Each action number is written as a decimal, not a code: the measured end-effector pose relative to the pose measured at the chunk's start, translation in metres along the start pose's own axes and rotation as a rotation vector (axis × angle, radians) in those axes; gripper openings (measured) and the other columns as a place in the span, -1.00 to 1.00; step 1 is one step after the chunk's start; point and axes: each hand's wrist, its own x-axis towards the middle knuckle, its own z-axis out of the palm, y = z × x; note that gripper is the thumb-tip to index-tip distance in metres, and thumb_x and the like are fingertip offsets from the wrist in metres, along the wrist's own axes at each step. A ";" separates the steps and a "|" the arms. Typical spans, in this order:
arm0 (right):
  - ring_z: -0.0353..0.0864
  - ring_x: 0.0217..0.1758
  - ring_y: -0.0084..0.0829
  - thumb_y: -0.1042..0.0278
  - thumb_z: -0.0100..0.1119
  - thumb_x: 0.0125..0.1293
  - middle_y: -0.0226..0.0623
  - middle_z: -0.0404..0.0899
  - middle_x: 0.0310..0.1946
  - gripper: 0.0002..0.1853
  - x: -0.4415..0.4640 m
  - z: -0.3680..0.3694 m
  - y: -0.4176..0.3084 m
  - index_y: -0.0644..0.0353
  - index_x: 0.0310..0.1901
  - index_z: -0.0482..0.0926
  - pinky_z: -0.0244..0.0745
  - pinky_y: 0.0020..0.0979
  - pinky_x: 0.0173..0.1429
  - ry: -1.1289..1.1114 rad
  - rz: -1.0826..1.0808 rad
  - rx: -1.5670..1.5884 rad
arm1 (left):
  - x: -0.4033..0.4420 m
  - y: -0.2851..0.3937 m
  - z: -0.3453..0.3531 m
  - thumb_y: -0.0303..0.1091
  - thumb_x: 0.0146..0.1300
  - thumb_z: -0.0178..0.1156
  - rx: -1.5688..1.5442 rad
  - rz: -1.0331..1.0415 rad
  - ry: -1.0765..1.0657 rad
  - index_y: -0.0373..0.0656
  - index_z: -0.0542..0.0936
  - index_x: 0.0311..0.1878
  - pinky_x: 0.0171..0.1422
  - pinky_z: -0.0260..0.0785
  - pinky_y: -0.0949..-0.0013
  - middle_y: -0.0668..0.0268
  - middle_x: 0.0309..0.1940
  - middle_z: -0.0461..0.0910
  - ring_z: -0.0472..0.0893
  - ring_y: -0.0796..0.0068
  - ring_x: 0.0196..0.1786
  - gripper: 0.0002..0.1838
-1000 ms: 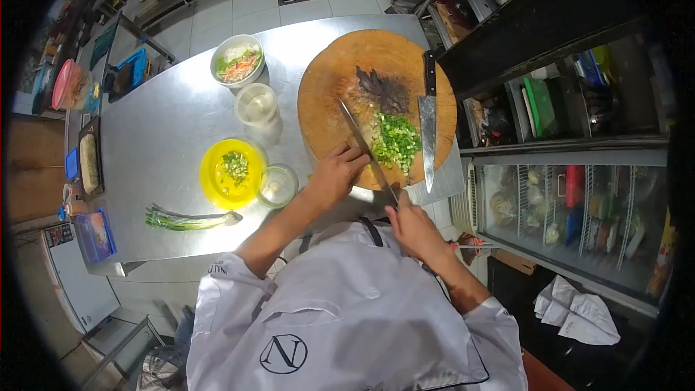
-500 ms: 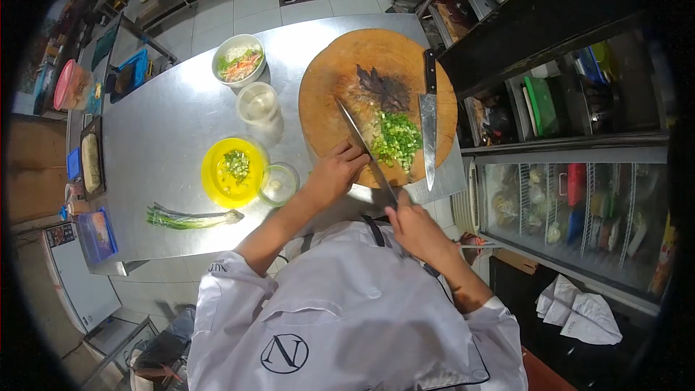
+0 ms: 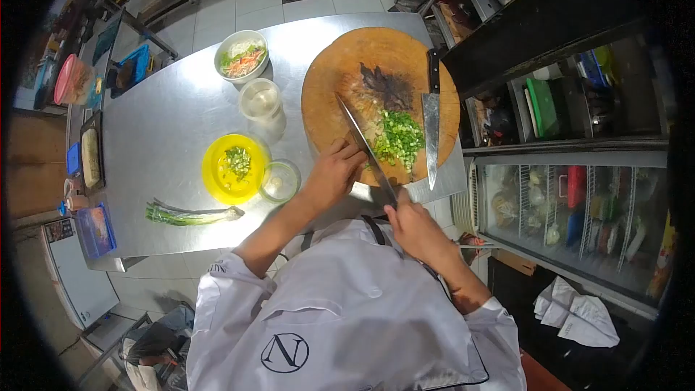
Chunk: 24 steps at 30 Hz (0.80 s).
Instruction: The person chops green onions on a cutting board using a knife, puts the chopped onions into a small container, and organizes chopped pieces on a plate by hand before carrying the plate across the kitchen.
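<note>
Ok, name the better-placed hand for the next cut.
Probably the right hand: it grips a knife whose blade slants over the wooden board. The left hand sits curled close beside that blade, better placed to steady than to cut.

Knife handle hidden in right hand.
Under left hand: can't tell. Fridge contents too blurry.

Single head-worn camera looked forward and steeply down over wearer's chest onto tabletop, wide and fairly close.
</note>
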 end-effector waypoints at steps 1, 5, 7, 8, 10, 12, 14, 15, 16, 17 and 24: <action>0.74 -0.13 0.53 0.27 0.03 0.74 0.49 0.71 -0.32 -0.58 0.012 0.020 0.009 0.63 0.18 0.37 0.64 0.33 0.02 0.058 -0.007 0.030 | 0.000 -0.002 0.002 -0.48 0.38 0.40 -0.034 -0.001 -0.005 -0.21 0.72 -0.04 0.16 0.56 0.05 0.15 -0.09 0.68 0.61 0.00 0.04 -0.87; 0.73 -0.13 0.53 0.25 0.00 0.76 0.50 0.70 -0.32 -0.61 0.015 0.005 0.010 0.59 0.11 0.40 0.63 0.33 0.02 0.081 -0.059 0.031 | -0.003 -0.002 0.000 -0.48 0.41 0.39 -0.061 -0.012 -0.012 -0.20 0.71 -0.06 0.14 0.56 0.04 0.15 -0.11 0.67 0.61 -0.02 0.04 -0.89; 0.73 -0.13 0.53 0.25 0.00 0.76 0.51 0.70 -0.32 -0.60 0.001 -0.012 0.003 0.60 0.11 0.40 0.62 0.34 0.02 0.051 -0.052 0.022 | -0.002 0.000 -0.001 -0.48 0.43 0.38 -0.061 -0.047 -0.033 -0.20 0.70 -0.04 0.17 0.56 0.05 0.15 -0.10 0.67 0.61 -0.01 0.05 -0.89; 0.73 -0.13 0.52 0.25 0.01 0.76 0.51 0.70 -0.31 -0.59 -0.004 -0.015 0.001 0.61 0.12 0.40 0.62 0.34 0.03 0.015 -0.048 0.014 | -0.003 -0.001 0.000 -0.48 0.43 0.38 -0.061 -0.050 -0.032 -0.20 0.70 -0.04 0.17 0.56 0.05 0.15 -0.10 0.67 0.61 -0.01 0.05 -0.89; 0.73 -0.13 0.53 0.26 0.01 0.76 0.51 0.70 -0.31 -0.59 0.013 0.018 0.011 0.62 0.13 0.39 0.62 0.34 0.03 0.064 -0.053 0.026 | -0.005 -0.005 0.003 -0.48 0.43 0.37 -0.049 -0.002 -0.020 -0.20 0.70 -0.02 0.19 0.56 0.06 0.15 -0.08 0.67 0.61 0.00 0.07 -0.88; 0.73 -0.12 0.53 0.26 0.02 0.75 0.51 0.70 -0.30 -0.59 0.018 0.026 0.015 0.62 0.14 0.38 0.61 0.34 0.04 0.117 -0.055 0.039 | -0.005 -0.005 0.003 -0.48 0.43 0.37 -0.046 0.003 -0.036 -0.20 0.70 -0.01 0.20 0.55 0.06 0.15 -0.07 0.66 0.60 0.00 0.07 -0.87; 0.73 -0.12 0.53 0.27 0.03 0.75 0.50 0.70 -0.32 -0.58 0.018 0.014 0.013 0.64 0.17 0.36 0.61 0.35 0.03 0.103 -0.100 0.041 | -0.005 -0.007 0.001 -0.48 0.43 0.37 -0.035 0.004 -0.050 -0.20 0.70 0.00 0.21 0.55 0.06 0.14 -0.07 0.66 0.60 0.01 0.08 -0.87; 0.73 -0.12 0.53 0.27 0.03 0.75 0.50 0.70 -0.32 -0.58 0.012 0.008 0.008 0.64 0.17 0.36 0.61 0.35 0.03 0.102 -0.097 0.045 | -0.006 -0.007 0.001 -0.48 0.42 0.37 -0.034 0.008 -0.063 -0.21 0.70 -0.01 0.21 0.55 0.06 0.14 -0.07 0.66 0.60 0.00 0.08 -0.86; 0.72 -0.14 0.54 0.27 0.03 0.75 0.51 0.69 -0.32 -0.57 0.006 0.000 0.003 0.64 0.19 0.35 0.61 0.34 0.02 0.068 -0.085 0.043 | -0.005 -0.008 0.002 -0.48 0.41 0.37 -0.030 0.011 -0.072 -0.21 0.70 -0.01 0.21 0.55 0.06 0.14 -0.07 0.66 0.60 0.00 0.09 -0.86; 0.72 -0.15 0.54 0.27 0.03 0.75 0.52 0.68 -0.32 -0.57 0.002 -0.003 0.001 0.65 0.20 0.34 0.61 0.34 0.00 0.031 -0.074 0.041 | -0.006 -0.007 0.004 -0.48 0.41 0.37 -0.029 0.008 -0.072 -0.21 0.70 -0.01 0.21 0.55 0.06 0.14 -0.07 0.66 0.60 0.00 0.09 -0.86; 0.66 -0.05 0.58 0.27 0.05 0.72 0.59 0.66 -0.17 -0.57 0.025 0.034 0.018 0.57 0.29 0.40 0.52 0.38 0.03 0.162 -0.130 0.082 | -0.024 -0.022 0.008 -0.40 0.30 0.22 0.115 0.247 0.039 -0.28 0.64 0.06 0.43 0.47 -0.02 0.01 0.08 0.61 0.59 -0.12 0.24 -0.70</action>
